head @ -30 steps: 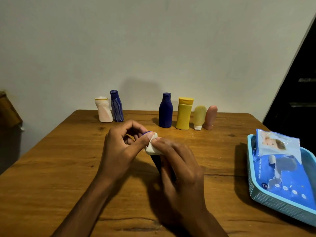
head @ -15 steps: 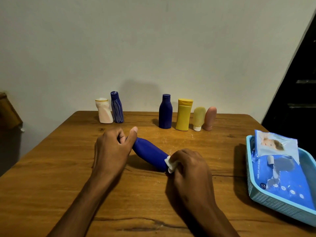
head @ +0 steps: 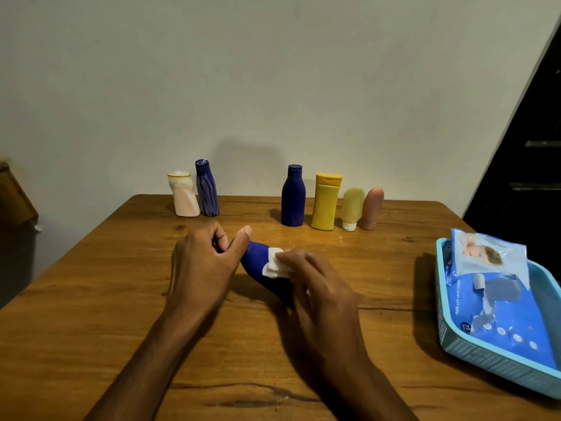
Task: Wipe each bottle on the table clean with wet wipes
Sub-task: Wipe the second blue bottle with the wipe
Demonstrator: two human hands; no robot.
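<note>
A dark blue bottle lies tilted across the middle of the wooden table. My left hand grips its upper end, which the fingers hide. My right hand holds a folded white wet wipe and presses it against the bottle's body. The bottle's lower end is covered by my right hand. Along the far edge stand a white bottle, a striped blue bottle, a blue bottle, a yellow bottle, a pale yellow tube and a pink tube.
A light blue basket sits at the table's right edge with a blue pack of wet wipes in it. A plain wall rises behind the table. A dark doorway is at the right, a brown object at the far left.
The bottle went from upright between both hands to lying tilted. My right hand slid the wipe down to its lower end, then back up the body toward my left hand.
</note>
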